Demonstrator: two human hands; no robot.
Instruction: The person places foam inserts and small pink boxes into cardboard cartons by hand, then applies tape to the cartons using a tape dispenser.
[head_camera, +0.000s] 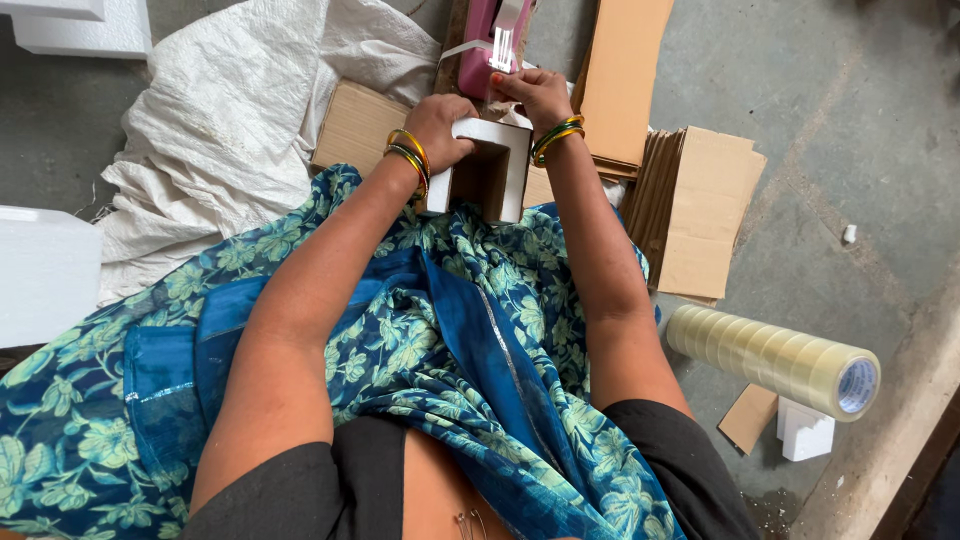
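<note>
White foam corner piece (492, 166), shaped like a square bracket with an open brown hollow inside, stands on my lap at the far edge of my blue floral cloth (440, 330), in the middle of the head view.

My left hand (440, 125) is curled around the piece's left wall and top corner, fingers closed on it; yellow and green bangles (410, 155) circle that wrist. My right hand (540, 92) sits just beyond the piece's far right corner, fingertips pressed together on a strip of clear tape (503, 42) that runs from a pink tape dispenser (492, 40) lying just beyond on the floor. Whether this hand also touches the foam, I cannot tell. Matching bangles (556, 138) ring the right wrist.

To the left lies a crumpled white woven sack (230, 110), with a flat cardboard box (355, 128) on it, just beside my left hand. Far right of my hands, a long cardboard sheet (625, 75) lies flat, and next to it a stack of folded cardboard pieces (700, 205).

Near right, on the grey concrete floor (840, 110), a long sleeve of clear tape rolls (770, 360) lies on its side, with a small white foam block (805, 432) and a cardboard scrap (748, 418) close by. White foam slabs (45, 270) show at the left edge.
</note>
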